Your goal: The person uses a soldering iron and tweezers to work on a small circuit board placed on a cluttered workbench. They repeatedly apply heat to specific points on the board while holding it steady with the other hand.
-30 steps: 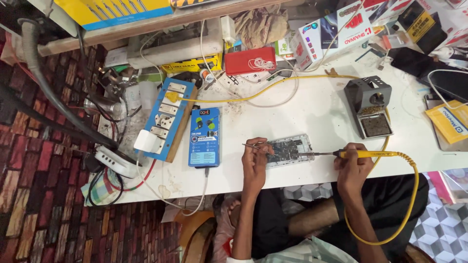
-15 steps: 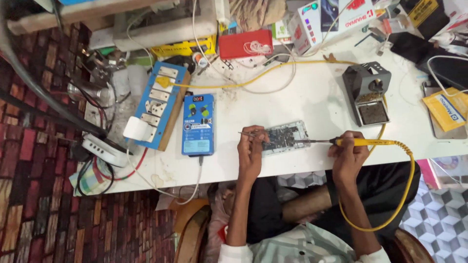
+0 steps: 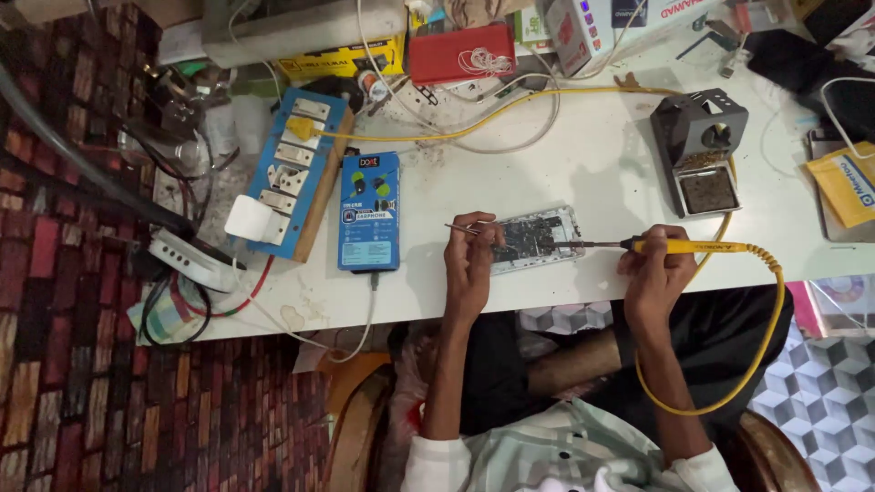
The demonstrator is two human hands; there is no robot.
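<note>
The right hand (image 3: 658, 273) gripped a yellow soldering iron (image 3: 693, 246), its tip on the open phone (image 3: 536, 238) near the table's (image 3: 602, 164) front edge. The left hand (image 3: 471, 260) pinched thin tweezers (image 3: 463, 229) at the phone's left end. Behind the iron sat a grey stand (image 3: 700, 146); its tray held a brown sponge (image 3: 708, 190). A blue box (image 3: 369, 211) lay to the left.

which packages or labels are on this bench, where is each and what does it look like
Blue flat box: upright rectangle left of the left hand, with green and black pictures.
Red flat pack: top middle, white wire coiled on it.
Yellow long box: top, left of the red pack.
White carton: top right of middle, coloured print.
Yellow pouch: right edge.
</note>
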